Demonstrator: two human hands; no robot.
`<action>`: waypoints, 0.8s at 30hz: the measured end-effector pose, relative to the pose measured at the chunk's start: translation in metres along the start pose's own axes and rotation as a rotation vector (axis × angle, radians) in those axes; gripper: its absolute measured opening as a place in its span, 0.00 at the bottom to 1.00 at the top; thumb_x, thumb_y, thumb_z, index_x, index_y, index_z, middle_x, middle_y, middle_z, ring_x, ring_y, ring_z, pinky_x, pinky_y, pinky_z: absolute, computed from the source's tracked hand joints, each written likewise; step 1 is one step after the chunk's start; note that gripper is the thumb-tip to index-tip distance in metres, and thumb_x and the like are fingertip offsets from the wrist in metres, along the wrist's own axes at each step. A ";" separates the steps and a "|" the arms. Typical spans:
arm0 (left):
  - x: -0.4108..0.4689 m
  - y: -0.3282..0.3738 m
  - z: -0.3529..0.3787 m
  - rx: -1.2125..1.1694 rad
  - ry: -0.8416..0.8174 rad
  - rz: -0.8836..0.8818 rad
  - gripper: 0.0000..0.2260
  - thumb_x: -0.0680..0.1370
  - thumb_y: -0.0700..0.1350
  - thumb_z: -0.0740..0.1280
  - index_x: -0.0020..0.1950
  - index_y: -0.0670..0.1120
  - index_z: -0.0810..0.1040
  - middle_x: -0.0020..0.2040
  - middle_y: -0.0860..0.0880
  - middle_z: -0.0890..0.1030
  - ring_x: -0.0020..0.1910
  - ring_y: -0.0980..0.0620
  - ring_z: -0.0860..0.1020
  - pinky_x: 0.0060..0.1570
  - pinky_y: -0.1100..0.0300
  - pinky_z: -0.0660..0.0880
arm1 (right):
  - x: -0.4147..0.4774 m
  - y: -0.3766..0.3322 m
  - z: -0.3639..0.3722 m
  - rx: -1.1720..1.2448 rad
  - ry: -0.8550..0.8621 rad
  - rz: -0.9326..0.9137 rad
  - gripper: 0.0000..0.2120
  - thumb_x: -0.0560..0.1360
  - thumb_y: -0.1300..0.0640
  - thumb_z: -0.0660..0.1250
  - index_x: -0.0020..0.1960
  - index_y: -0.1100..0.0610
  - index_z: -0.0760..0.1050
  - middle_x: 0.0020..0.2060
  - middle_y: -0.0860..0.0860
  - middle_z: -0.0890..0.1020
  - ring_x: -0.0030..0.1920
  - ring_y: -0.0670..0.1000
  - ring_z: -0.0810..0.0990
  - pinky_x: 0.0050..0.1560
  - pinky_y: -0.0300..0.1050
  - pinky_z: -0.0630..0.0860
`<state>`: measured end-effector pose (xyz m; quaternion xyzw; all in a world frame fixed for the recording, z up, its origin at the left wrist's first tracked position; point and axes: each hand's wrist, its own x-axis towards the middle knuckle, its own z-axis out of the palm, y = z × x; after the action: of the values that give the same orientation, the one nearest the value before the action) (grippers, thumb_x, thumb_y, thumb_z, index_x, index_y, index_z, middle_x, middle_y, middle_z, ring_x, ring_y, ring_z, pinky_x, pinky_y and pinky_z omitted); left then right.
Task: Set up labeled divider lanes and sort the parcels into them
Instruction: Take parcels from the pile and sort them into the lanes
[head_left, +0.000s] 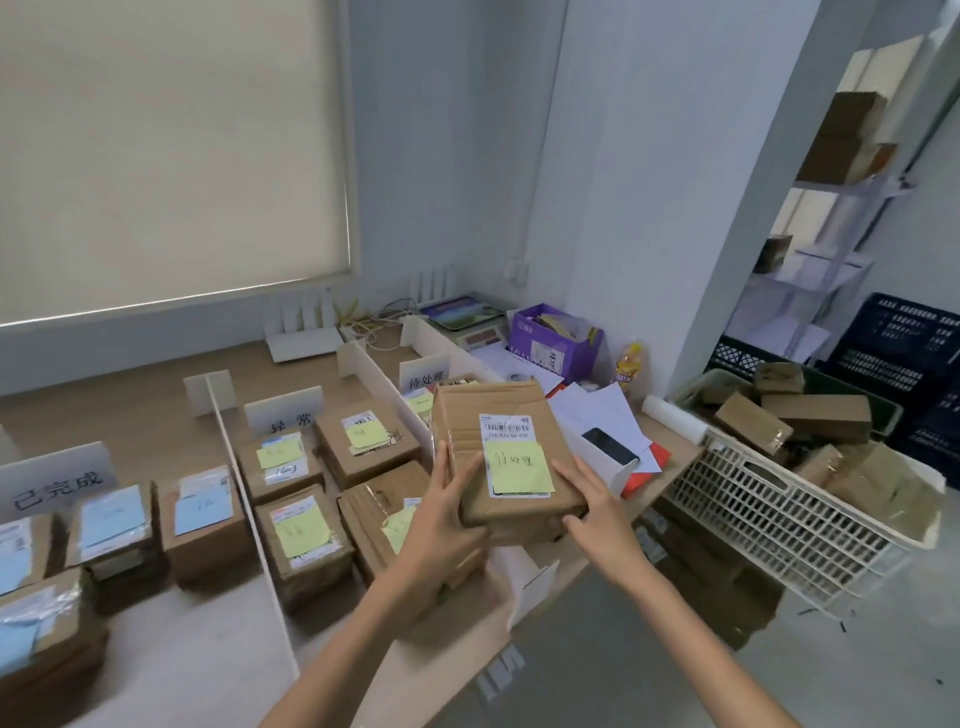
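Note:
A brown cardboard parcel with a barcode label and a yellow handwritten note is held above the table's right part. My left hand grips its near left edge and my right hand grips its near right corner. White dividers split the wooden table into lanes, each with a standing label card. The left lane holds parcels with blue notes. The middle lane holds parcels with yellow notes. The parcel hangs over the right lane, next to the right lane's card.
A white slotted crate and a green crate of unsorted parcels stand at the right. A purple box, a scale, papers, a white roll and a bottle crowd the table's far right. Shelving stands behind.

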<state>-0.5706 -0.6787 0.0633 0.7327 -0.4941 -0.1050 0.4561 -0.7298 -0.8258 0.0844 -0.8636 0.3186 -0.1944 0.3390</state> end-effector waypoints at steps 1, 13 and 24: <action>0.014 -0.002 0.006 0.027 -0.009 0.003 0.41 0.69 0.45 0.74 0.75 0.60 0.55 0.77 0.54 0.36 0.76 0.56 0.50 0.69 0.60 0.61 | 0.013 0.008 -0.004 -0.006 -0.013 0.003 0.36 0.71 0.72 0.63 0.72 0.46 0.65 0.76 0.48 0.56 0.74 0.47 0.57 0.65 0.29 0.54; 0.161 -0.048 0.111 0.147 0.068 -0.277 0.43 0.71 0.47 0.74 0.76 0.60 0.48 0.74 0.53 0.33 0.77 0.49 0.43 0.72 0.58 0.55 | 0.199 0.119 -0.020 -0.071 -0.313 -0.070 0.33 0.75 0.70 0.62 0.75 0.49 0.58 0.77 0.49 0.52 0.76 0.50 0.53 0.73 0.41 0.53; 0.202 -0.078 0.151 0.248 0.080 -0.556 0.42 0.73 0.40 0.69 0.74 0.64 0.46 0.76 0.54 0.33 0.70 0.45 0.66 0.64 0.52 0.71 | 0.277 0.171 0.011 -0.169 -0.461 -0.203 0.35 0.76 0.67 0.63 0.76 0.45 0.53 0.77 0.46 0.49 0.76 0.49 0.54 0.68 0.35 0.51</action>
<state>-0.5146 -0.9220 -0.0218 0.8935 -0.2652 -0.1358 0.3360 -0.5953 -1.1063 -0.0112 -0.9379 0.1599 0.0019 0.3080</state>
